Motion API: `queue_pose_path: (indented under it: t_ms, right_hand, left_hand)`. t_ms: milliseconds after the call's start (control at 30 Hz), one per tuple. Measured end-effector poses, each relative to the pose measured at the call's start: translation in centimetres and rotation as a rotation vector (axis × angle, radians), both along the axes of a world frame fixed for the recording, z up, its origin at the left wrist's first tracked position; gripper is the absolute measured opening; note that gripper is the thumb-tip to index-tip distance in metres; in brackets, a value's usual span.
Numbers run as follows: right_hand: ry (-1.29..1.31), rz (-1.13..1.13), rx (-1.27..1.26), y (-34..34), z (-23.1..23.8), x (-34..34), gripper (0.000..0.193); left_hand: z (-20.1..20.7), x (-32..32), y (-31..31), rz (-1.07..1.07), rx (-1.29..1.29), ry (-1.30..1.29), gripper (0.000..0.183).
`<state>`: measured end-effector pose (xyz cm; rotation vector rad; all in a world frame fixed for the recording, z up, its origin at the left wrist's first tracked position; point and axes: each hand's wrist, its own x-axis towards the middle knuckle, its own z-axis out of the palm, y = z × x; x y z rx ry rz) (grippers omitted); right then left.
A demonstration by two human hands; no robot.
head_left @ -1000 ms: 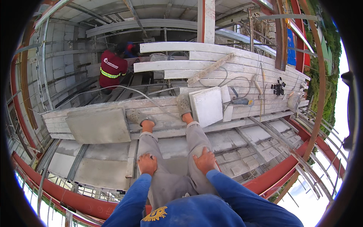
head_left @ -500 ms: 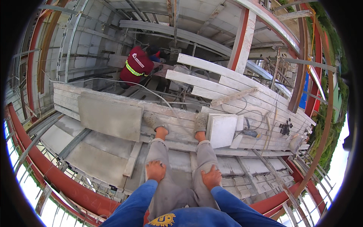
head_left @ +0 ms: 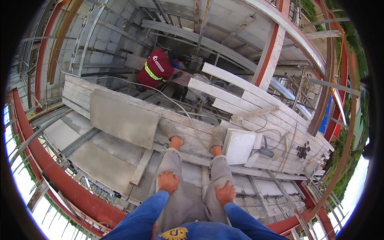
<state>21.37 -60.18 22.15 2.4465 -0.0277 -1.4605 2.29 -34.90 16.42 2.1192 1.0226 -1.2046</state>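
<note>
Nothing has shifted but the view, which has swung right. Left hand [head_left: 167, 181] and right hand [head_left: 225, 193] lie flat, fingers spread, on the knees [head_left: 172, 160], clamped on nothing. Just beyond the right foot lies a white slab [head_left: 239, 146].

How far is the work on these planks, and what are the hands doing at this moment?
Done: a deck of planks is laid, and a large grey panel lies on it. In hand: nothing; the left hand and right hand rest empty on the knees. Left: a small white slab and a power tool lie loose by the right foot, and open framing shows beyond the planks.
</note>
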Motion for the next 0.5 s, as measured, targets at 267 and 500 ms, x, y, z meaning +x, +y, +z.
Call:
queue_pose_path:
  t_ms: [267,500]
  right_hand:
    - [-0.035,0.07,-0.02,-0.2,-0.4,-0.6,0.09]
    - [-0.043,0.054,-0.039,-1.4,-0.9,-0.6,0.086]
  left_hand:
    - [0.0,0.1,0.2,-0.015,0.014,-0.001,0.047]
    - [-0.1,-0.2,0.1,0.033,-0.02,0.005,0.047]
